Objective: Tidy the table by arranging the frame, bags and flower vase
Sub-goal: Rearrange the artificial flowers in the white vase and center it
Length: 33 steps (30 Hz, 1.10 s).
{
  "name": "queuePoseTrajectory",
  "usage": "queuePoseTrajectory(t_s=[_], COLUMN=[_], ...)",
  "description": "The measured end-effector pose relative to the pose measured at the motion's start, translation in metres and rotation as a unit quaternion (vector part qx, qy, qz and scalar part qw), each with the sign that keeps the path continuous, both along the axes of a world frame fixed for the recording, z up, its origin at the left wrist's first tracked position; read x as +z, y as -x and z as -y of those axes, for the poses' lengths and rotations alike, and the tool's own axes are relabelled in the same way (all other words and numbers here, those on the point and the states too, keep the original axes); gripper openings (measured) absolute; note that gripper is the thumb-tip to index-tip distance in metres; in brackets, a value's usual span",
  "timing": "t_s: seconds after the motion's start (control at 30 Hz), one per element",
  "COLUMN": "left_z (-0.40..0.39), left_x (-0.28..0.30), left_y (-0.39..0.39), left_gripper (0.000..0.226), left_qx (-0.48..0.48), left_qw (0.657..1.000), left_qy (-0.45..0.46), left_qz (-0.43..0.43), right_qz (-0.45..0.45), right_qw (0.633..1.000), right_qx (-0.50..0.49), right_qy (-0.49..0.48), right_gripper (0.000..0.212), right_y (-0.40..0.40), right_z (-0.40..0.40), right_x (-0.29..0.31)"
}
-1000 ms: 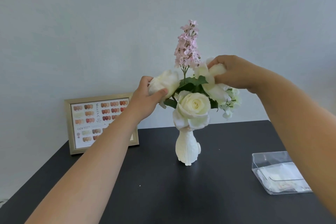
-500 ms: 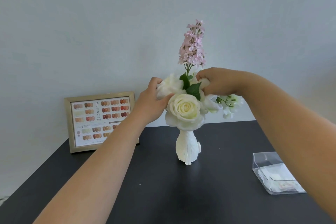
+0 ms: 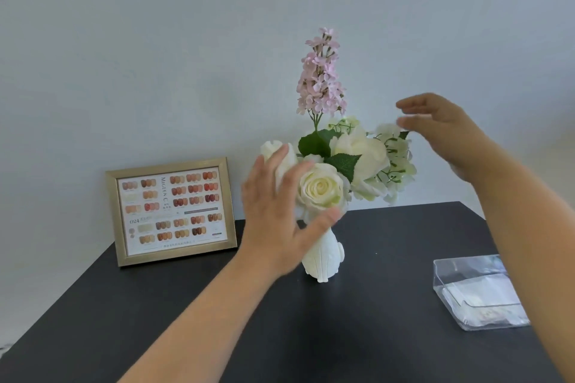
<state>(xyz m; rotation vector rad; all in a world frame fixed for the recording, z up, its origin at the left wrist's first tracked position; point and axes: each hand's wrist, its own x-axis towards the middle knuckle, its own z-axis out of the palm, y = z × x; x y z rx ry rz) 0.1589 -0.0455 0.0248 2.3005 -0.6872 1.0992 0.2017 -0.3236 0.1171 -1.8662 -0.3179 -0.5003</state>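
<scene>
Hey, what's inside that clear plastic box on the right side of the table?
The clear box holds flat white packets, probably the bags. The right forearm covers the box's right side, so their number and any print stay hidden.

Bright, even, soft light, faint shadows; both hands (image 3: 280, 214) motion-blurred, edges slightly bowed

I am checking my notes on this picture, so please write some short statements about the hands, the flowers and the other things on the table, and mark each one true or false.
1. Both hands, left hand and right hand, are open. True.
2. The white vase lies on its side. False: it stands upright on the black table.
3. The gold picture frame stands left of the vase, against the wall. True.
4. The tallest flower is the white rose. False: the pink flower spike is tallest.
5. The clear plastic box is left of the frame. False: it is far right.
</scene>
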Motion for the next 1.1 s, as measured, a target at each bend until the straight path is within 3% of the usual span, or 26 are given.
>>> queuePoseTrajectory(t_s=[0.13,0.27,0.37,0.43,0.5,0.6,0.7,0.9,1.1], left_z=[0.012,0.015,0.017,0.013,0.005,-0.008,-0.014,-0.011,-0.005], left_x=[-0.007,0.000,0.006,0.010,0.014,0.019,0.022,0.023,0.021], left_y=[-0.003,-0.010,-0.013,-0.016,-0.018,-0.023,-0.025,-0.028,-0.026], left_gripper=[0.075,0.071,0.061,0.049,0.041,0.038,0.040,0.042,0.043], left_qx=[0.032,0.032,0.019,-0.003,-0.028,-0.054,-0.084,-0.088,-0.091], left_qw=[0.999,0.999,0.999,0.999,0.995,0.993,0.990,0.990,0.988], left_qy=[0.026,0.033,0.014,0.039,0.070,0.064,0.050,0.051,0.060], left_qz=[-0.022,-0.015,-0.024,-0.032,-0.060,-0.086,-0.098,-0.093,-0.107], right_qz=[-0.168,-0.153,-0.128,-0.111,-0.094,-0.061,-0.047,-0.036,-0.067], right_qw=[0.980,0.965,0.972,0.980,0.985,0.990,0.995,0.993,0.967], right_qx=[0.097,0.130,0.082,0.038,0.003,-0.027,-0.015,0.001,-0.017], right_qy=[-0.034,-0.171,-0.179,-0.162,-0.143,-0.121,-0.082,0.112,0.243], right_gripper=[0.045,0.037,0.017,0.010,0.016,0.025,0.017,0.013,0.032], right_y=[-0.001,-0.012,-0.023,-0.032,-0.038,-0.046,-0.051,-0.042,-0.031], right_z=[0.003,-0.005,-0.013,-0.015,-0.016,-0.016,-0.021,-0.052,-0.067], right_x=[-0.040,-0.057,-0.051,-0.043,-0.031,-0.005,0.024,0.054,0.040])
